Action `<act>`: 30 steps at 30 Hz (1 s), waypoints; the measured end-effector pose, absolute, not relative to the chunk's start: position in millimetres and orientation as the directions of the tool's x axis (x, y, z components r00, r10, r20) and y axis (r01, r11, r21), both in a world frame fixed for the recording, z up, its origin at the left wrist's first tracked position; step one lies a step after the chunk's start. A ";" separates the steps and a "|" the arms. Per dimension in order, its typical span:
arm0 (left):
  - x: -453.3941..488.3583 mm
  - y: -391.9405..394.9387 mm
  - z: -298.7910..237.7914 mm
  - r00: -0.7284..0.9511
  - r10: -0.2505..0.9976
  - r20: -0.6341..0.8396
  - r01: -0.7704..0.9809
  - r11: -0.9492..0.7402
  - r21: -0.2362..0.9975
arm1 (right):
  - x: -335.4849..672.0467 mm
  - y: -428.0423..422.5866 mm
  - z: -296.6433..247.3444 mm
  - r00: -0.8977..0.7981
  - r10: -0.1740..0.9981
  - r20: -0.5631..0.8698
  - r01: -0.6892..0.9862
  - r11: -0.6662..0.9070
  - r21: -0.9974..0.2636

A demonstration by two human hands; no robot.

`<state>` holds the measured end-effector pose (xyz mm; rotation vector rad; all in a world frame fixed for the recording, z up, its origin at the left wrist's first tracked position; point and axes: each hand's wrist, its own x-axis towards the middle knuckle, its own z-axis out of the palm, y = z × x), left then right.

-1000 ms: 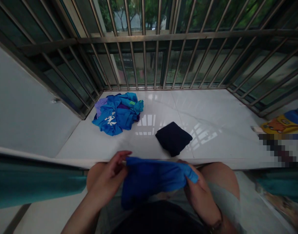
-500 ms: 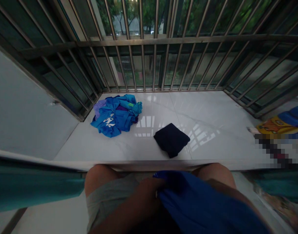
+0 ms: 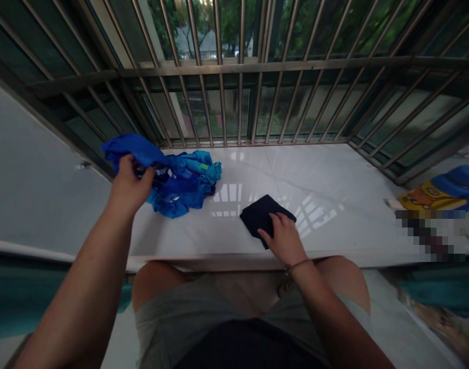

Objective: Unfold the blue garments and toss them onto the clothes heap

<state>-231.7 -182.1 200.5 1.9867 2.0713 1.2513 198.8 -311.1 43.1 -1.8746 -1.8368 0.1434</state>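
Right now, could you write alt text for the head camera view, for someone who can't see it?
The left hand holds a blue garment above a pile of blue clothes, while the right hand rests on a folded dark cloth on a white tiled ledge.

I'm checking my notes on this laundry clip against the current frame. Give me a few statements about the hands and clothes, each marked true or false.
1. The left hand grips a blue garment above the pile of blue clothes. True.
2. The right hand rests on a folded dark navy garment. True.
3. The folded navy garment lies on the person's lap. False: it lies on the white tiled ledge.
4. The pile of clothes sits at the ledge's right end. False: it sits at the left, by the metal bars.
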 end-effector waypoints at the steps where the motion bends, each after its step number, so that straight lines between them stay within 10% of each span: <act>1: -233.7 -179.2 190.5 -0.136 0.886 0.443 0.888 -0.090 0.451 | 191.0 -308.8 30.4 0.063 0.964 0.257 0.937 0.032 -0.347; 6: -191.4 -223.3 98.0 0.233 0.971 0.047 0.781 -0.216 0.586 | 167.8 -306.3 6.0 0.083 0.967 0.240 0.967 -0.020 -0.253; 13: -105.5 -315.3 -10.4 0.450 0.893 0.002 0.737 -0.372 0.564 | 159.3 -315.9 1.1 0.041 0.963 0.268 0.974 0.022 -0.228; 22: -76.0 -368.1 19.8 0.262 0.929 0.260 0.549 -0.365 0.752 | 146.6 -384.9 70.1 -0.155 0.914 0.375 0.496 0.400 -0.771; 30: -80.1 -380.6 75.7 0.290 0.943 0.160 0.513 -0.295 0.806 | 161.7 -427.0 130.7 0.198 0.957 0.210 0.270 0.153 -0.951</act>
